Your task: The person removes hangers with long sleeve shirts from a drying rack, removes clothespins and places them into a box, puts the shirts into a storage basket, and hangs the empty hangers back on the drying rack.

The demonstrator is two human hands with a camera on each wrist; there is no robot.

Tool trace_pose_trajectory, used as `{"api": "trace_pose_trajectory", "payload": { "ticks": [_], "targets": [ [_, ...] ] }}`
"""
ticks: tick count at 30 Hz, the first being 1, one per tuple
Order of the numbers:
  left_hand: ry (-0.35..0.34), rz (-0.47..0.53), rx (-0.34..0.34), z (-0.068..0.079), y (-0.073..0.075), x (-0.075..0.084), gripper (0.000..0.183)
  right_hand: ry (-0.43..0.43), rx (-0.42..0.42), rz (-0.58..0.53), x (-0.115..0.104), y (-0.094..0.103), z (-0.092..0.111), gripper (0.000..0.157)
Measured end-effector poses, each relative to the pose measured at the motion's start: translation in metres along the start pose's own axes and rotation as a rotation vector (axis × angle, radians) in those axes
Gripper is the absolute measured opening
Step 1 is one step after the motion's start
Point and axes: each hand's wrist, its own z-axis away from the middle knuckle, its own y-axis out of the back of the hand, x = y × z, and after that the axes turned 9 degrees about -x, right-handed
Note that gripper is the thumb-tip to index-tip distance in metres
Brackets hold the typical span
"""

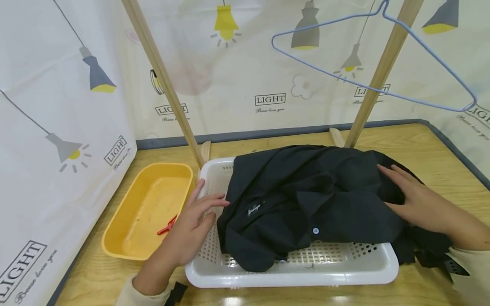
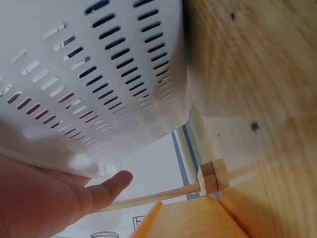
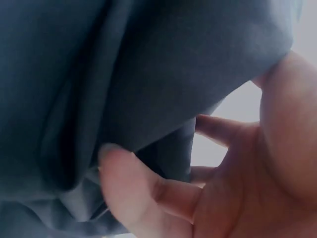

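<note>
A black button-up shirt (image 1: 283, 195) with a small white label and a pale button lies bunched in a white plastic basket (image 1: 291, 280). Its cloth spills over the basket's right side. My left hand (image 1: 191, 225) lies over the basket's left rim, fingers spread, the fingertips right at the shirt's left edge. In the left wrist view that hand (image 2: 59, 198) is beside the slotted basket wall (image 2: 114, 59). My right hand (image 1: 421, 204) touches the shirt's right part with thumb and fingers apart. The right wrist view shows its fingers (image 3: 129, 188) against the dark cloth (image 3: 163, 64), some partly hidden behind it.
A yellow tray (image 1: 153, 204) left of the basket holds a red clip (image 1: 167, 226). Behind the basket, wooden posts (image 1: 168, 85) rise from feet on the wooden table (image 1: 405, 136). A blue wire hanger (image 1: 329, 72) hangs at the upper right. Patterned sheeting (image 1: 229, 85) encloses the back and sides.
</note>
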Motion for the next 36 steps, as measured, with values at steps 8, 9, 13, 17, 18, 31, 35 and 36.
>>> {"api": "trace_pose_trajectory", "payload": {
  "ticks": [8, 9, 13, 17, 18, 31, 35, 36],
  "targets": [
    [-0.006, -0.016, 0.005, -0.001, 0.001, 0.002, 0.035, -0.020, -0.079, -0.070, -0.003, -0.008, -0.007, 0.103],
    [-0.007, -0.019, 0.004, -0.001, 0.001, 0.003, 0.035, -0.028, -0.086, -0.064, -0.003, -0.009, -0.008, 0.105],
    [-0.012, -0.012, 0.001, -0.002, 0.002, 0.003, 0.035, -0.003, -0.098, -0.044, -0.002, -0.011, -0.010, 0.105],
    [-0.012, -0.017, 0.003, -0.002, 0.003, 0.002, 0.035, 0.057, -0.103, -0.036, -0.002, -0.013, -0.010, 0.097],
    [-0.014, -0.019, 0.005, -0.002, 0.003, 0.002, 0.035, 0.068, -0.101, -0.034, -0.003, -0.014, -0.010, 0.095],
    [-0.031, -0.021, 0.012, -0.002, 0.004, 0.001, 0.035, 0.166, -0.017, 0.029, -0.001, -0.020, -0.013, 0.051],
    [-0.039, -0.013, 0.007, -0.002, 0.003, -0.001, 0.034, 0.136, -0.022, 0.054, 0.001, -0.022, -0.012, 0.043],
    [-0.040, -0.016, 0.006, -0.002, 0.002, -0.002, 0.033, 0.120, -0.024, 0.061, 0.001, -0.023, -0.012, 0.040]
  ]
}}
